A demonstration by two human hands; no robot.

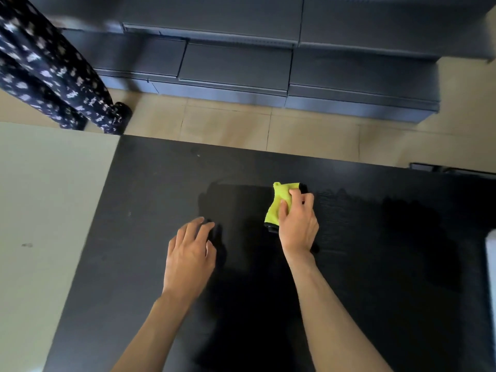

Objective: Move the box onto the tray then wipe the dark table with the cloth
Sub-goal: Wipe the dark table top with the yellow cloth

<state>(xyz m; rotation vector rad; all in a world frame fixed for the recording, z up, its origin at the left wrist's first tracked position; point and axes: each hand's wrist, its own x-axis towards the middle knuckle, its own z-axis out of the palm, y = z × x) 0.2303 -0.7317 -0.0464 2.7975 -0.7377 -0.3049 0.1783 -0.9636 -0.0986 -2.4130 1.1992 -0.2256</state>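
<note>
A bunched yellow-green cloth lies pressed on the dark table near its middle. My right hand grips the cloth from the right, fingers curled over it. My left hand rests flat on the table to the left of the cloth, fingers spread, holding nothing. Wipe streaks show on the tabletop on both sides of the cloth. The box and the tray are out of view, unless the pale object cut off at the right edge is one of them; I cannot tell.
A pale table adjoins the dark table on the left. A person's patterned trouser legs stand at the far left. Grey cabinets line the far side beyond a tan tiled floor.
</note>
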